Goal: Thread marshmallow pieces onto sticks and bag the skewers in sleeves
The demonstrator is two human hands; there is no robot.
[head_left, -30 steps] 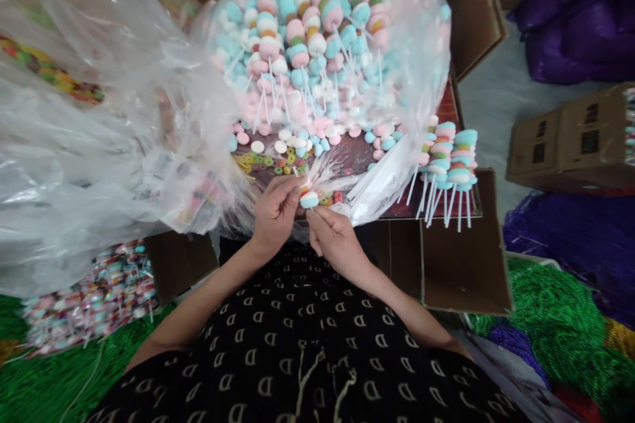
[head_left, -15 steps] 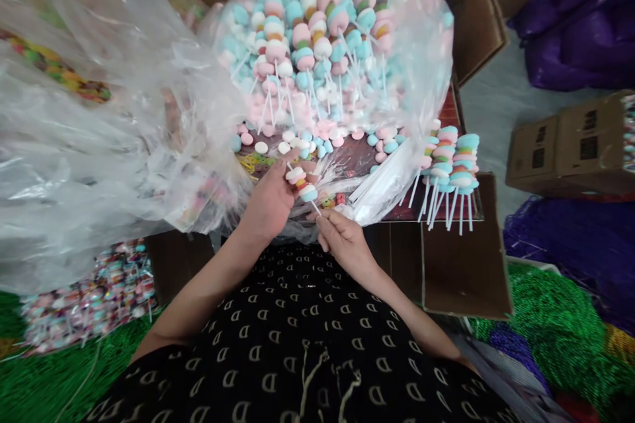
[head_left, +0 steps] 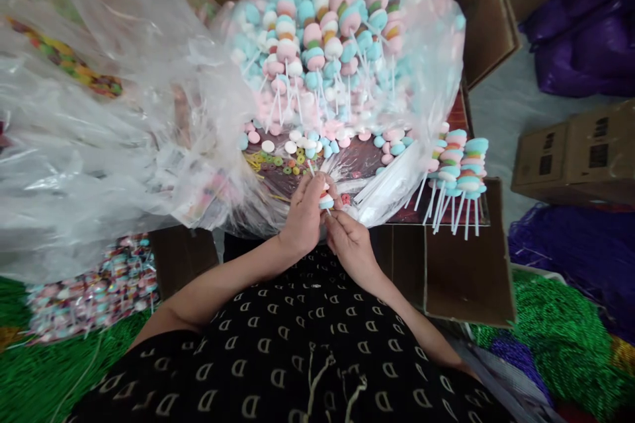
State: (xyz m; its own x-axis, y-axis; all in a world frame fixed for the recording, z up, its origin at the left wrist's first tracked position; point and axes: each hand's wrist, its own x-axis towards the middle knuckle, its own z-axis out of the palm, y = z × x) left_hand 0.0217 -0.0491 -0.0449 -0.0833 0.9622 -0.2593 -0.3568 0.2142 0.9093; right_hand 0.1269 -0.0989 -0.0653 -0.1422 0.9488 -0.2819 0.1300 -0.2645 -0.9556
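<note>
In front of my body, my left hand (head_left: 306,215) is closed around a short marshmallow skewer (head_left: 325,197) of white, orange and blue pieces. Much of the skewer is hidden by the fingers; the tip of its white stick pokes out above them. Just below, my right hand (head_left: 350,236) pinches the lower end of the stick. Beyond both hands lie loose marshmallows (head_left: 292,145) and small gummy rings (head_left: 282,162). A bundle of white sticks (head_left: 380,182) rests on clear plastic to the right.
A large clear bag (head_left: 436,46) at the back holds loose marshmallows with several finished skewers (head_left: 286,26) on top. More skewers (head_left: 454,158) lie at the table's right edge. Plastic bags (head_left: 149,125) bulge on the left. An open carton (head_left: 466,271) stands below right.
My left hand has moved right and down and wrapped over the marshmallows, which showed openly before. The stick's top end now sticks out above the fingers. My right hand keeps its pinch.
</note>
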